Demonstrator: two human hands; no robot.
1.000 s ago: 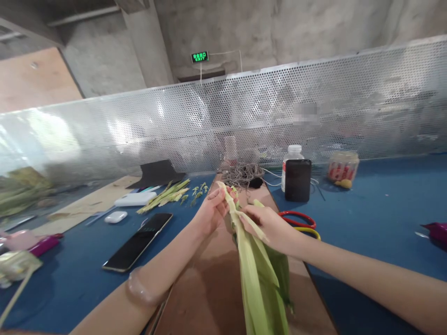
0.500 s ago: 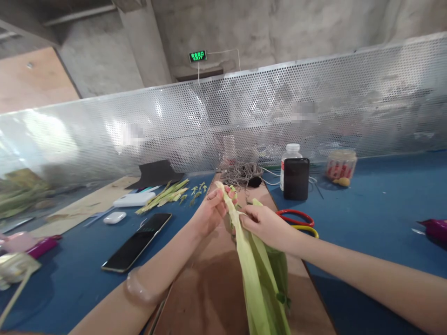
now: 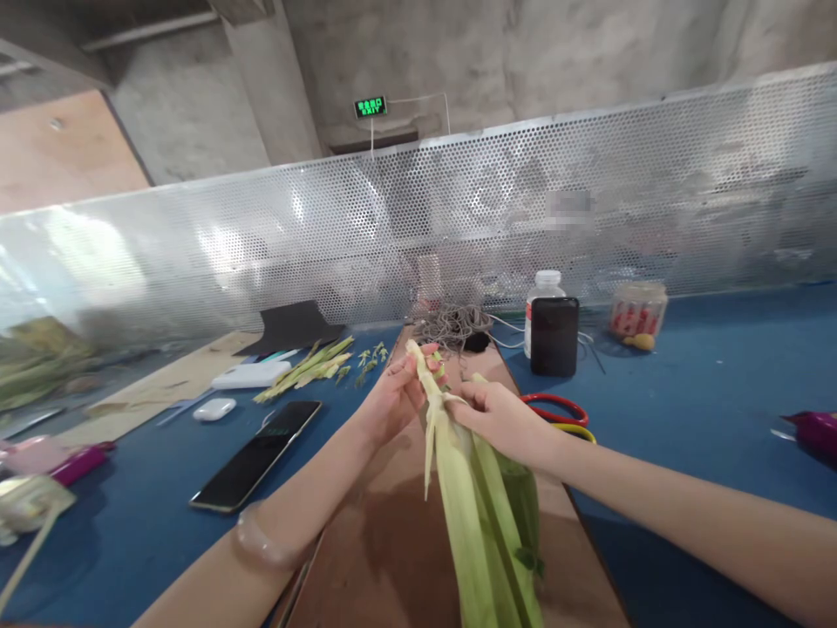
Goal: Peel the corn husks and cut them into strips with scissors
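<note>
The left hand (image 3: 398,391) pinches the narrow far end of the pale green husks (image 3: 459,497); the right hand (image 3: 500,420) grips them just nearer and to the right, above the brown board (image 3: 379,541).

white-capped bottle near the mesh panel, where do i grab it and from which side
Probably by the white cap, from above. The bottle stands upright with its cap exposed, while the upright black slab in front hides most of its body from the near side. Whether the cap is screwed tight cannot be seen, so lift gently at first.
</note>
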